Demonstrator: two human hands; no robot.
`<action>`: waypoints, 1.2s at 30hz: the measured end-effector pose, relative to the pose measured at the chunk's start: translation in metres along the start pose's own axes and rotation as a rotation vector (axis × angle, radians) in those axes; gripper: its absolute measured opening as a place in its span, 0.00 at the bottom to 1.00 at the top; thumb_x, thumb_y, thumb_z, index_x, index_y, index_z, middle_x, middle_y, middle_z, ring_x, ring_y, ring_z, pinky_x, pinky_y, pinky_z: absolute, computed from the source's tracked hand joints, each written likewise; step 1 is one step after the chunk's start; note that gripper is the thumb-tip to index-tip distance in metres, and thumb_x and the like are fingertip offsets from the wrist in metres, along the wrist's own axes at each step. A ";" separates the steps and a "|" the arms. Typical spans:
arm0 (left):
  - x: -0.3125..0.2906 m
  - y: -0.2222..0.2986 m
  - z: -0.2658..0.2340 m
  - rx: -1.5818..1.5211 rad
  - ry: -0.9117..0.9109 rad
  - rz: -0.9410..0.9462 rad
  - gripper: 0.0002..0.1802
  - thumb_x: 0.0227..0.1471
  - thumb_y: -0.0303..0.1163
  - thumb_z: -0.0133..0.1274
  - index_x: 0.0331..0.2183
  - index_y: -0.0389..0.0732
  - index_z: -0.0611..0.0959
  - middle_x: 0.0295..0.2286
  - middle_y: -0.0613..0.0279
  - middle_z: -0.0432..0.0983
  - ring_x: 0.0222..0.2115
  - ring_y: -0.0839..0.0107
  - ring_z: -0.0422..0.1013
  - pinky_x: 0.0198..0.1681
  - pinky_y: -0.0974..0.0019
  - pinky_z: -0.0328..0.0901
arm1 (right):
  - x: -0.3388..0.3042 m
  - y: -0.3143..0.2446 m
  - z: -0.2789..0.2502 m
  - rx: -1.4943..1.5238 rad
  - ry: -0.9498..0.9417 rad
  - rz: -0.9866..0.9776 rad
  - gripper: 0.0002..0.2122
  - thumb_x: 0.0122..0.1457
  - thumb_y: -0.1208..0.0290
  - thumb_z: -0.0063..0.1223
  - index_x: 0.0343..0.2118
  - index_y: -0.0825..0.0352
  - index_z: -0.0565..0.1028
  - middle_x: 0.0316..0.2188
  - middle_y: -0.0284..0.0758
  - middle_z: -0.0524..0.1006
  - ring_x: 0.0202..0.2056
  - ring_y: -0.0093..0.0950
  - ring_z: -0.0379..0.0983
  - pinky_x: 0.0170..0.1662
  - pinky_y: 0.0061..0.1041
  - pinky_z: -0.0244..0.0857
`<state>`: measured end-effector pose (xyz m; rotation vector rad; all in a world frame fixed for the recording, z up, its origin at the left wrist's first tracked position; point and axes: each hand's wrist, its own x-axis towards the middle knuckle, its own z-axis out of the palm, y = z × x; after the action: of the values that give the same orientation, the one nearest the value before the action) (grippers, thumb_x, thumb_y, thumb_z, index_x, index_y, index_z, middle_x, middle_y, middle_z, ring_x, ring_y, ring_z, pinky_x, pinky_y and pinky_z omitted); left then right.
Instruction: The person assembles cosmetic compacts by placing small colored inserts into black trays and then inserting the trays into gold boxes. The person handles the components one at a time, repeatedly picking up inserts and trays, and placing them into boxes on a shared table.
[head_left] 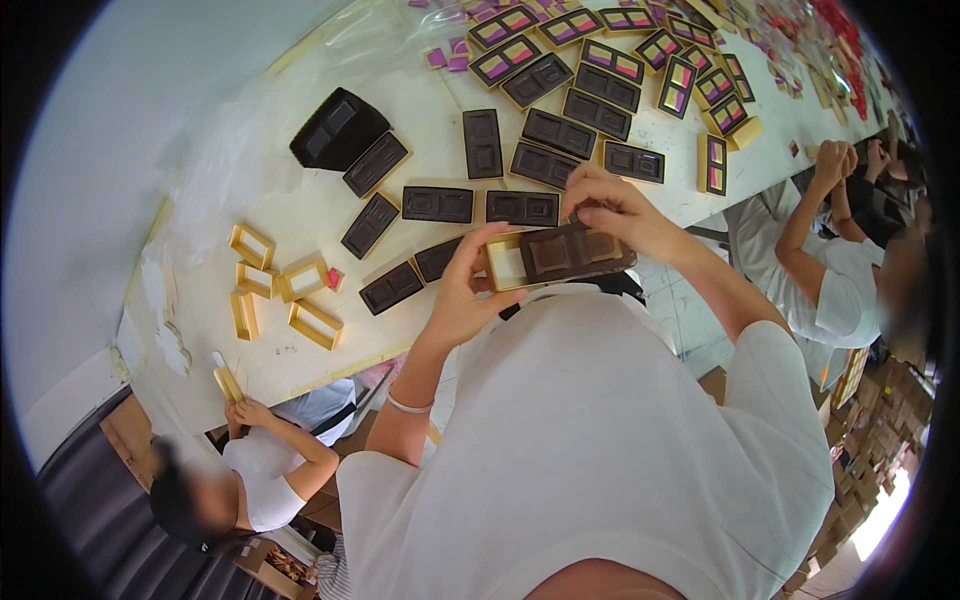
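Note:
My left hand (466,283) is closed around the left end of a gold box frame (507,264), thumb along the near side and fingers on the far side. A dark brown plastic tray (574,251) with square hollows lies over the right part of the frame, slightly tilted. At the tray's far edge my right hand (612,207) has its fingers curled in a pinch; its fingertips are partly hidden. Just beyond my hands sits a gold box with a black tray (522,208) in it. Another black-tray box (392,288) rests left of my left hand.
Several bare gold frames (315,325) lie at the left, near a small red piece (335,279). A stack of black trays (340,130) stands farther back. Boxes with pink and purple pieces (505,60) fill the far side. Co-workers (268,470) sit at left and right.

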<state>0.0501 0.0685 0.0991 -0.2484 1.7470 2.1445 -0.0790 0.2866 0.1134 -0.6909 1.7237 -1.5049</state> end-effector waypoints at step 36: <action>0.011 -0.018 0.036 -0.590 -0.318 -0.445 0.42 0.35 0.31 0.65 0.52 0.43 0.62 0.48 0.60 0.63 0.49 0.67 0.62 0.49 0.66 0.62 | -0.127 -0.024 0.013 -0.535 -0.046 -0.140 0.21 0.55 0.61 0.48 0.51 0.64 0.66 0.56 0.47 0.56 0.50 0.43 0.63 0.49 0.32 0.61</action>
<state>0.0503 0.1082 0.0871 -0.3778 0.7687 2.1508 0.0039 0.3751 0.1587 -1.1259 2.0973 -1.1000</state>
